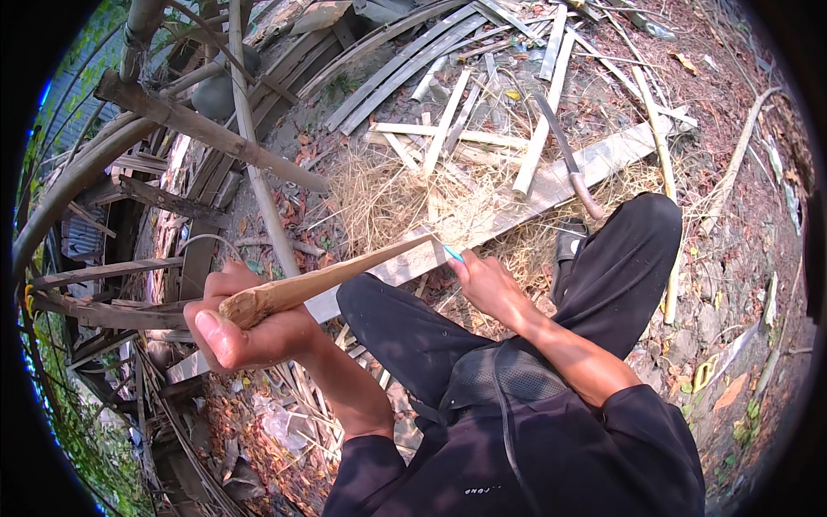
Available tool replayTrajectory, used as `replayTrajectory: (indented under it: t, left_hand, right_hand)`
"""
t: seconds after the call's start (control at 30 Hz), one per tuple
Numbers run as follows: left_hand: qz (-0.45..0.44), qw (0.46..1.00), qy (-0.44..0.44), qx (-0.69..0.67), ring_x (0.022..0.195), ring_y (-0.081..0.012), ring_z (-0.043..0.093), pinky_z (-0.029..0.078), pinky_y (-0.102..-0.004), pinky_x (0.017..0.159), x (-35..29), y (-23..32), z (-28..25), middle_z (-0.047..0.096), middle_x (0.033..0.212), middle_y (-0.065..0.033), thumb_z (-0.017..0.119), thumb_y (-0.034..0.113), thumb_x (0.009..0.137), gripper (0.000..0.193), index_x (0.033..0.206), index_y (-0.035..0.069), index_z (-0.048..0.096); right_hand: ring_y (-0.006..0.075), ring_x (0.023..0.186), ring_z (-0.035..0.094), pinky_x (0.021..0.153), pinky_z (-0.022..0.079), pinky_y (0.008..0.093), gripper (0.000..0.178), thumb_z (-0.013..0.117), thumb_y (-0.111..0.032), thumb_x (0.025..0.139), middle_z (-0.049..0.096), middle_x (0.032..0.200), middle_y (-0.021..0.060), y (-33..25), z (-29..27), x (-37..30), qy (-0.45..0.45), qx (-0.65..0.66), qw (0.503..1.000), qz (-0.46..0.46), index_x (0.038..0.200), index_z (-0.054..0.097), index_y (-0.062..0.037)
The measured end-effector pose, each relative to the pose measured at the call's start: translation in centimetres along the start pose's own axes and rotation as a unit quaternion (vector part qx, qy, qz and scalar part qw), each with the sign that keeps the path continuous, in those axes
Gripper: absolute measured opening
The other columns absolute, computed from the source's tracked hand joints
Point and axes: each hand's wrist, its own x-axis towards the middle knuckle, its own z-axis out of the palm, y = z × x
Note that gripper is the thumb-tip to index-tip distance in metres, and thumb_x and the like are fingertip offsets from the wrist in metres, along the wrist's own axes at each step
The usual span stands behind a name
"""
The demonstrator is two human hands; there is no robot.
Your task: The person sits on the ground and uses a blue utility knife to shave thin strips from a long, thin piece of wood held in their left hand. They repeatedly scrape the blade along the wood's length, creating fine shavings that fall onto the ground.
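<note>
My left hand [250, 323] is closed round the thick end of a pale, tapered wooden stick [336, 277]. The stick points away to the right, and its thin end lies close to my right hand [491, 293]. Closed in that right hand is a slim blue tool [453, 254], mostly hidden by the fingers. Something flat and greyish shows between the tool and the stick's tip; whether it is a blade I cannot tell. Beyond my knees a curved knife [558, 133] with a brown handle rests across a long plank.
The grey plank [594, 164] runs diagonally in front of me over straw-like shavings [379, 207]. Cut wooden strips [544, 116] lie scattered beyond it. Bamboo poles [250, 155] and stacked timber crowd the left side. A yellow object [704, 374] lies on the ground at right.
</note>
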Motion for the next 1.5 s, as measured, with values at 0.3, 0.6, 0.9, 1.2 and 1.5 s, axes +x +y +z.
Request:
replayTrajectory:
  t: [0.3, 0.6, 0.9, 1.2, 1.5]
  left_hand:
    - [-0.026, 0.999, -0.003, -0.030, 0.041, -0.0081, 0.022, 0.016, -0.0242, 0.041, 0.3, -0.2, 0.7, 0.021, 0.046, 0.0008, 0.041, 0.031, 0.080, 0.037, 0.057, 0.012, 0.019]
    - [-0.029, 0.999, -0.004, -0.019, 0.039, -0.0081, 0.023, 0.018, -0.0231, 0.040, 1.5, -1.6, -0.6, 0.022, 0.046, 0.0006, 0.039, 0.028, 0.079, 0.033, 0.058, 0.013, 0.018]
    - [-0.013, 0.999, -0.008, -0.034, 0.036, -0.0083, 0.024, 0.018, -0.0232, 0.036, 1.6, -1.6, -2.2, 0.023, 0.040, -0.0002, 0.039, 0.028, 0.079, 0.034, 0.054, 0.013, 0.021]
    - [0.007, 1.000, 0.009, 0.005, 0.034, -0.0083, 0.025, 0.020, -0.0223, 0.033, 1.1, -1.4, -0.8, 0.022, 0.039, 0.0001, 0.039, 0.032, 0.079, 0.038, 0.052, 0.013, 0.021]
    - [0.011, 0.999, -0.017, -0.034, 0.033, -0.0098, 0.025, 0.020, -0.0230, 0.033, 1.3, -2.2, -1.8, 0.022, 0.040, 0.0004, 0.038, 0.029, 0.079, 0.035, 0.052, 0.012, 0.022]
  right_hand:
    - [0.0330, 0.046, 0.054, 0.049, 0.042, 0.0454, 0.036, 0.035, -0.027, 0.098, 0.053, 0.051, 0.0161, 5.7, 3.2, 2.7, -0.001, -0.063, 0.996, 0.062, 0.091, 0.054, 0.0030]
    - [0.0433, 0.051, 0.054, 0.045, 0.040, 0.0482, 0.023, 0.048, -0.023, 0.093, 0.052, 0.051, 0.0211, -14.3, -4.6, -3.3, 0.046, 0.197, 0.959, -0.198, 0.091, 0.049, 0.0007]
    - [0.0415, 0.054, 0.054, 0.051, 0.041, 0.0474, 0.030, 0.043, -0.022, 0.095, 0.052, 0.054, 0.0223, -6.3, -3.4, -2.2, 0.012, -0.009, 0.996, -0.087, 0.080, 0.051, 0.0028]
    - [0.0422, 0.051, 0.054, 0.044, 0.040, 0.0473, 0.021, 0.049, -0.018, 0.093, 0.052, 0.053, 0.0224, -15.4, -5.4, -4.7, 0.023, 0.030, 0.988, -0.150, 0.088, 0.048, 0.0026]
    - [0.0424, 0.054, 0.054, 0.047, 0.039, 0.0462, 0.022, 0.049, -0.021, 0.093, 0.050, 0.053, 0.0219, -16.8, -7.1, -5.4, 0.022, 0.108, 0.978, -0.176, 0.089, 0.047, 0.0002]
